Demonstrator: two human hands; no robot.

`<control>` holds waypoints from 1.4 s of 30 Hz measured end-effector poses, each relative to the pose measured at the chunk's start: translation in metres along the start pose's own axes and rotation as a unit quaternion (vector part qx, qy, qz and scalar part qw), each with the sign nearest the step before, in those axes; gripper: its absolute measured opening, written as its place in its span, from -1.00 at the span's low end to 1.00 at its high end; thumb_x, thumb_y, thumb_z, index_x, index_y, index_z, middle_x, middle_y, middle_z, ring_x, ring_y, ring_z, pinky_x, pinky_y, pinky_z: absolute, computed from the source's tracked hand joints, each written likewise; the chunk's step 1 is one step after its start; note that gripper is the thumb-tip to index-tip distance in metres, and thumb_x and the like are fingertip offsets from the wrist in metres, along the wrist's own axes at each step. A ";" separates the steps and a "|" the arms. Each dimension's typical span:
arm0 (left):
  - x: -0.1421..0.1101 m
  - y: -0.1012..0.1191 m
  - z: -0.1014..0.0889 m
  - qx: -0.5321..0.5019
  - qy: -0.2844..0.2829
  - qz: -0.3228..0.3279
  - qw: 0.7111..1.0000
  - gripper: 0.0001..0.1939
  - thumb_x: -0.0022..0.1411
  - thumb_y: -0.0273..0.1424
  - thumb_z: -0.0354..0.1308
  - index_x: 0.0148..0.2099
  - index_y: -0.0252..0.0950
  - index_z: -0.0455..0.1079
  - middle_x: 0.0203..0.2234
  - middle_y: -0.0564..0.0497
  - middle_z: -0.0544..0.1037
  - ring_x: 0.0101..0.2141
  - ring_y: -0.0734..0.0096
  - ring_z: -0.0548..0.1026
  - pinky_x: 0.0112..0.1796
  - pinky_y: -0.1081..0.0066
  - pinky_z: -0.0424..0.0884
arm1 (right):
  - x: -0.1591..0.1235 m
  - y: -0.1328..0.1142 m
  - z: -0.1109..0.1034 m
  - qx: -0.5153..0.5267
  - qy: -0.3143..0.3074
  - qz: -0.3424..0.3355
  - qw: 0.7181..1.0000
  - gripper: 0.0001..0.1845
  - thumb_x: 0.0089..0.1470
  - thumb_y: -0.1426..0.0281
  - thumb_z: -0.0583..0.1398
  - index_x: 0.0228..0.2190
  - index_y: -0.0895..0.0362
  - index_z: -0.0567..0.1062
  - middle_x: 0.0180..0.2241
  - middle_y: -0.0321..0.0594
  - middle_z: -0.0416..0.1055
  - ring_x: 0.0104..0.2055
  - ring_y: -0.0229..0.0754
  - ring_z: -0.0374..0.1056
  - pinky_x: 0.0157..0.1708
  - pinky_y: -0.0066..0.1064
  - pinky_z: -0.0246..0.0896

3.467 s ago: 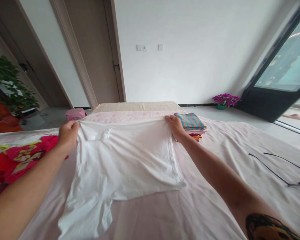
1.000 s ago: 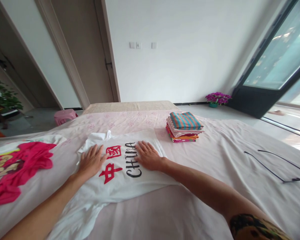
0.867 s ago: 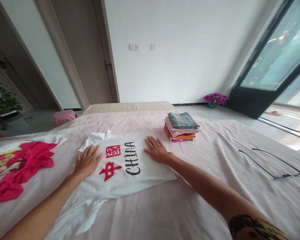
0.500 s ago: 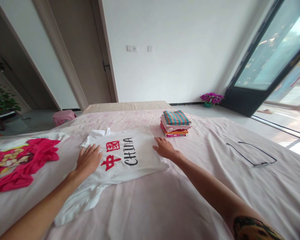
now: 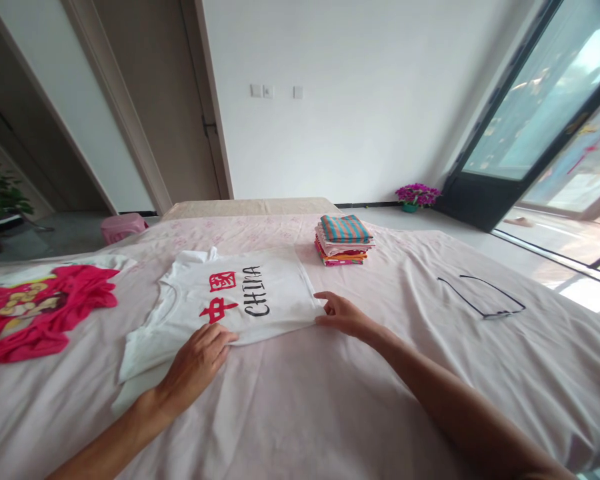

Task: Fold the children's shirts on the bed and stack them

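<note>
White shirt (image 5: 287, 283): centre-left, long axis sideways
Your left hand (image 5: 200, 357): on its near edge, grip unclear
Your right hand (image 5: 344, 315): at its right end, parted, gripping nothing

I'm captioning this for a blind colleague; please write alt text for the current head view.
A person's left hand is on the near edge of a white shirt printed with CHINA and red characters, spread on a sheet, with the right hand at its hem. Folded clothes are stacked beyond, glasses lie right, a pink garment left.
</note>
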State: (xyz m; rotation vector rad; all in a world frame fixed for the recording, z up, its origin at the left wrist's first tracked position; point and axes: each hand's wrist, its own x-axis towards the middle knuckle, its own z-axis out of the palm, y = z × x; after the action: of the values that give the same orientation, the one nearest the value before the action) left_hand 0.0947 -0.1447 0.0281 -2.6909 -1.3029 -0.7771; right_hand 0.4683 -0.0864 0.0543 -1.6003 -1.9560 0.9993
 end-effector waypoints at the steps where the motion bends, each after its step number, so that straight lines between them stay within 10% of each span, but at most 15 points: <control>1: 0.000 -0.001 0.001 0.003 -0.001 0.003 1.000 -0.73 0.26 -0.57 -0.02 -0.11 -0.16 0.41 -0.28 -0.01 0.49 -0.22 0.31 0.45 -0.15 0.29 0.40 | 0.000 0.000 0.003 0.000 0.009 -0.007 1.000 -0.37 -0.05 0.30 0.27 0.10 0.13 0.40 -0.45 -0.37 0.35 -0.42 -0.29 0.27 -0.41 -0.47 0.11; 7: -0.003 0.003 -0.010 -0.021 -0.025 -0.002 0.999 -0.76 0.24 -0.60 -0.04 -0.23 -0.19 0.38 -0.35 0.02 0.47 -0.26 0.34 0.44 -0.20 0.34 0.37 | -0.005 0.002 -0.002 -0.056 0.024 0.005 0.998 -0.53 0.00 0.37 0.17 0.00 0.09 0.47 -0.47 -0.37 0.36 -0.45 -0.29 0.25 -0.42 -0.46 0.09; 14: -0.003 0.003 -0.019 -0.092 -0.078 -0.021 0.992 -0.77 0.17 -0.58 0.06 -0.18 -0.18 0.40 -0.27 0.01 0.49 -0.17 0.31 0.43 -0.12 0.34 0.37 | -0.007 -0.040 -0.018 -0.284 0.069 0.015 0.956 -0.60 0.17 0.33 0.09 0.02 0.04 0.49 -0.11 -0.10 0.52 -0.06 0.00 0.40 -0.11 -0.26 0.20; 20: 0.001 0.000 -0.019 -0.160 -0.108 -0.053 0.980 -0.86 0.21 -0.46 0.11 -0.19 -0.19 0.45 -0.26 0.01 0.52 -0.15 0.30 0.44 -0.09 0.34 0.37 | 0.018 -0.081 0.044 -0.289 0.046 -0.195 0.936 -0.41 0.31 0.19 -0.01 0.27 0.16 0.20 0.26 -0.02 0.21 0.32 0.01 0.07 0.24 -0.19 0.02; 24: -0.007 -0.004 -0.033 -0.229 -0.140 -0.079 0.960 -0.82 0.30 -0.30 0.07 -0.15 -0.22 0.45 -0.20 -0.02 0.53 -0.11 0.31 0.45 -0.02 0.34 0.36 | 0.037 -0.060 0.077 -0.347 0.016 -0.208 0.914 -0.34 0.33 0.13 -0.07 0.33 0.19 0.09 0.36 0.00 -0.03 0.40 0.03 -0.14 0.33 -0.06 -0.17; 30: -0.053 -0.036 -0.072 -0.188 -0.054 -0.164 0.967 -0.77 0.30 -0.22 0.06 -0.17 -0.23 0.44 -0.26 -0.01 0.52 -0.18 0.36 0.46 -0.13 0.42 0.39 | 0.050 -0.020 0.060 -0.400 0.072 -0.104 0.908 -0.32 0.33 0.12 -0.12 0.34 0.18 0.06 0.38 -0.05 -0.11 0.41 0.01 -0.18 0.35 -0.05 -0.27; 35: -0.090 -0.056 -0.107 -0.088 -0.141 -0.166 0.972 -0.78 0.15 -0.28 0.22 -0.15 -0.19 0.44 -0.21 0.04 0.51 -0.27 0.41 0.46 -0.26 0.49 0.39 | 0.050 -0.022 0.055 -0.391 0.078 -0.074 0.914 -0.34 0.33 0.11 -0.13 0.33 0.17 0.09 0.38 -0.08 -0.07 0.41 -0.02 -0.18 0.34 -0.06 -0.31; 42: -0.112 -0.061 -0.104 -0.018 -0.150 -0.138 0.979 -0.83 0.25 -0.42 0.04 -0.16 -0.16 0.43 -0.14 0.01 0.51 -0.07 0.34 0.47 -0.05 0.43 0.35 | 0.048 -0.020 0.057 -0.383 0.107 -0.093 0.913 -0.41 0.34 0.16 -0.08 0.28 0.14 0.20 0.34 -0.08 0.07 0.38 -0.02 -0.08 0.33 -0.06 -0.29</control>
State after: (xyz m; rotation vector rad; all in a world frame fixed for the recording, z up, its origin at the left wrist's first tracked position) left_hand -0.0523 -0.2126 0.0576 -2.7709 -1.7732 -0.4228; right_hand 0.4026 -0.0566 0.0266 -1.7322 -2.4246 -0.0666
